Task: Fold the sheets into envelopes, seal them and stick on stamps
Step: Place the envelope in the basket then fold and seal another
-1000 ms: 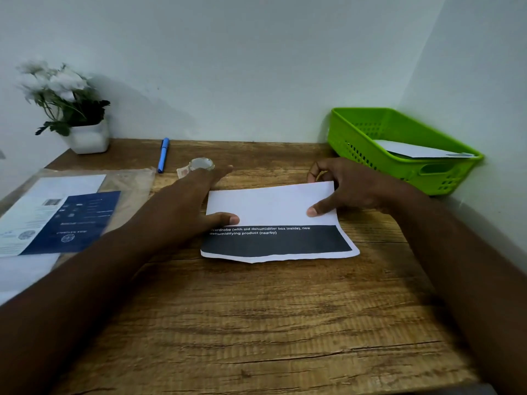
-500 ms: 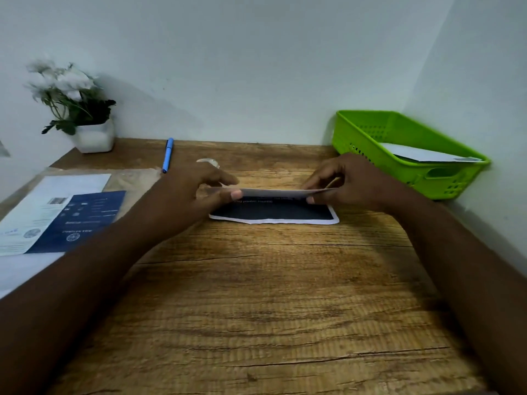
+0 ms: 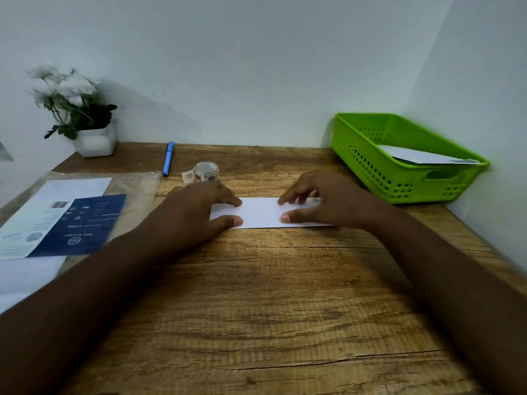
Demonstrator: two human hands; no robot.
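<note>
Step in hand: folding. The folded sheet [image 3: 261,212] lies flat on the wooden desk [image 3: 256,295], mid-desk toward the far side, a plain white strip with its long edges running left to right. No print shows on the upper face; edges look square, and no flap stands up.

Your left hand [image 3: 199,212] covers the strip's left end, thumb on the near edge and fingertips on the far edge, fingers spread and pressing down, not curled round anything. Your right hand [image 3: 319,201] mirrors it on the right end, thumb at the near edge, fingers laid on the top face, likewise pressing flat. The hands sit apart with bare paper between them.

Judgement: you are flattening the crease. Sealing and stamping are not yet done on this piece. Next move calls for holding the fold down with one hand while the other fetches the sticker roll [image 3: 204,172], which stands just beyond your left hand with a loose tail hanging left.

Further out: blue pen [image 3: 168,158] beside the roll; printed sheets [image 3: 60,220] on a clear sleeve at left; potted white flowers [image 3: 75,109] in the far left corner; green basket [image 3: 405,158] at right holding a white paper.
</note>
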